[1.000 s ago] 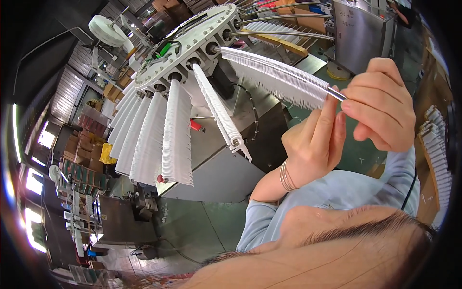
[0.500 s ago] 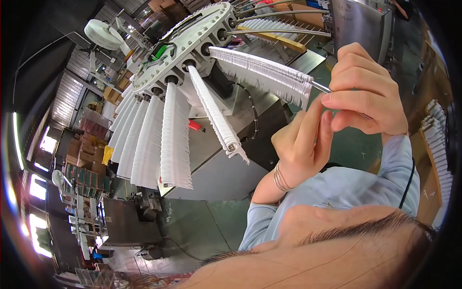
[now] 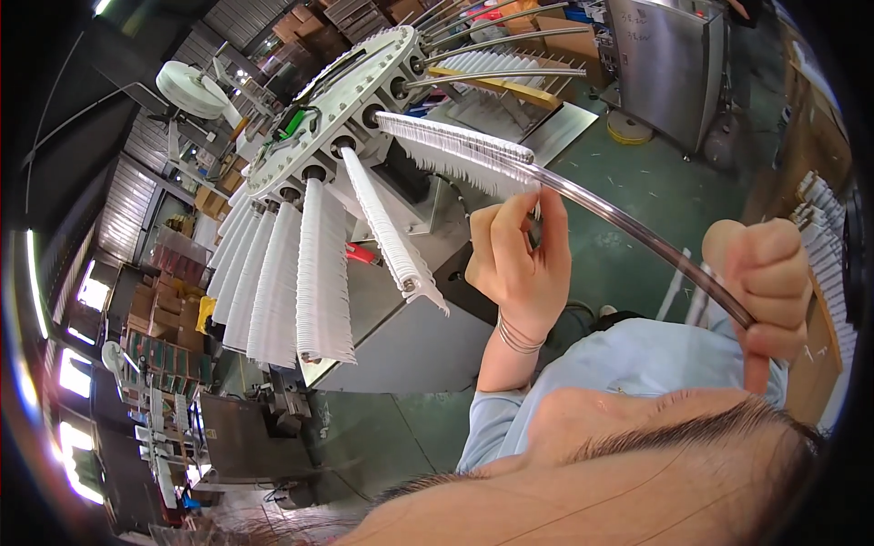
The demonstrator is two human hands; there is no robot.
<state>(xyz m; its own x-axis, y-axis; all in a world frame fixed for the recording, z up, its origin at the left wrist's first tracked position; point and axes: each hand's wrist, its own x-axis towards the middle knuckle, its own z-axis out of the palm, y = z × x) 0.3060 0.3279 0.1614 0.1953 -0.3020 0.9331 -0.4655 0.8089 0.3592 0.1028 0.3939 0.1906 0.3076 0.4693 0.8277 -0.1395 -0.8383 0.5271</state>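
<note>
My left hand (image 3: 523,255), a bracelet at its wrist, is raised under the outer end of a stack of thin white fringed pieces (image 3: 455,150). Its thumb and forefinger are pinched on a thin white piece hanging at that end. From the stack's end a shiny metal rod (image 3: 637,223) slopes down to the right. My right hand (image 3: 765,282) is closed in a fist at the rod's near end. The stack sits on an arm of a round metal turntable (image 3: 341,100); several more white stacks (image 3: 323,273) fan out from its rim.
Bare rods (image 3: 510,41) stick out from the turntable's far side. The machine's grey base (image 3: 410,341) stands below the stacks. A steel cabinet (image 3: 669,73) is at the back right, and a box with white stacks (image 3: 828,246) lies at the right edge.
My right hand has moved down and right, away from the stack's end, and a long stretch of rod now shows. My left hand has shifted left, to the stack's end.
</note>
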